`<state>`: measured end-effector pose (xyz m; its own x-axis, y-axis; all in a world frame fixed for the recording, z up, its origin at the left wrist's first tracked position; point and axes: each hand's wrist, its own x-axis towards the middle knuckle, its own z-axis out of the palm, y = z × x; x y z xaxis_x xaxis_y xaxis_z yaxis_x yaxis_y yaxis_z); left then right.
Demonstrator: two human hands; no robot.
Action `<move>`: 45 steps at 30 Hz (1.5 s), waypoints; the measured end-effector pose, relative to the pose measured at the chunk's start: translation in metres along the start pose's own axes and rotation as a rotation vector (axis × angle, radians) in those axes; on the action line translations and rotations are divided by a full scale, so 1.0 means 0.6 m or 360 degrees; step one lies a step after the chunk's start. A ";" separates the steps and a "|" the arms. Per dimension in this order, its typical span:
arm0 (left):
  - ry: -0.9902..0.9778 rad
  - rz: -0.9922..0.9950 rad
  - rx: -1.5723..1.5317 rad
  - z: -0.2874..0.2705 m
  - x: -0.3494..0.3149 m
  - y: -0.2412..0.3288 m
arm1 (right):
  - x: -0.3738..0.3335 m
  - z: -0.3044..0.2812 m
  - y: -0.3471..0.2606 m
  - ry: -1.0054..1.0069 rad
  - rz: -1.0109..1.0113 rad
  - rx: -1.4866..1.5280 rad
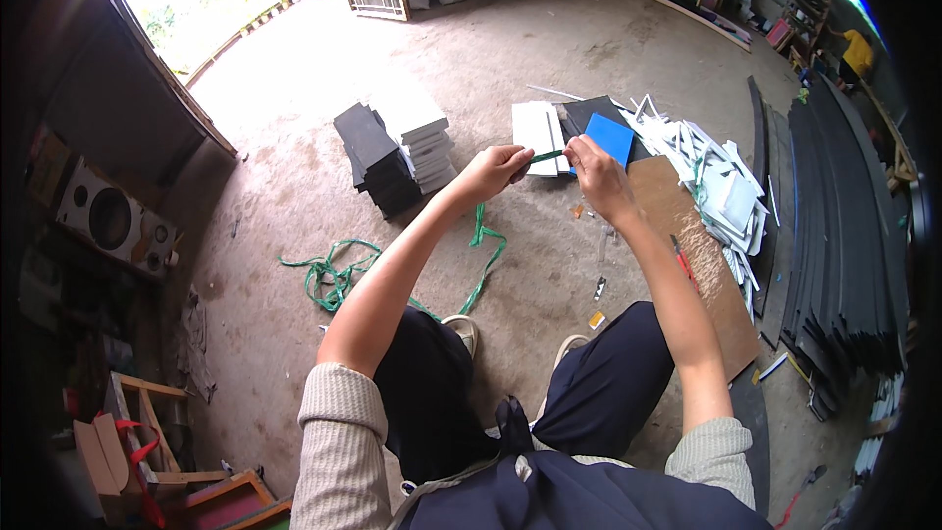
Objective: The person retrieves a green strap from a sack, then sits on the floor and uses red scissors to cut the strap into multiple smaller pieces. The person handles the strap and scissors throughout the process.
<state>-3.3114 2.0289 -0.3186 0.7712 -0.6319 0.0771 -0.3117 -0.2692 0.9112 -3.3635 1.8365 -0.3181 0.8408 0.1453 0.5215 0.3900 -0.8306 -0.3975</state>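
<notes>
Fingers of both hands are pinched on one short stretch of green strap (546,155), held taut between them out in front of the seated person. The left hand (494,171) grips its near end with thumb and forefinger closed; from under that hand the rest of the strap drops to the concrete floor (549,49) and trails off in a loose tangle (334,275) well to the left of the fingers. The right hand (595,175) is clenched on the other end — whether it also holds a small tool I cannot tell.

Just beyond the fingertips lie a white panel (538,125) and a blue board (610,137); farther left stands a stack of black and white boards (397,152). A brown board (687,255) runs along beside the right forearm, with a red-handled tool (683,261) lying on it, and a heap of white offcuts (721,177) sits past it.

To my eye, the work goes best with the strap kept flat and tight between the two pinches — no twist — and the slack tail left free on the floor so it does not drag.
</notes>
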 end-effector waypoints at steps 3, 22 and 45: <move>0.0039 -0.0095 -0.0416 -0.001 0.000 0.011 | 0.001 0.002 -0.004 0.0067 -0.0031 -0.0055; 0.0821 0.0311 0.0053 0.041 0.006 0.035 | -0.006 0.034 -0.030 -0.0007 -0.0001 0.0123; 0.0387 -0.0361 -0.1186 0.045 0.004 0.035 | 0.000 0.020 0.008 -0.0142 0.0180 0.0137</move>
<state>-3.3313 2.0019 -0.3101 0.8967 -0.4218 -0.1343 0.2519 0.2367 0.9384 -3.3572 1.8393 -0.3292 0.9097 0.1038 0.4021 0.3184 -0.7959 -0.5149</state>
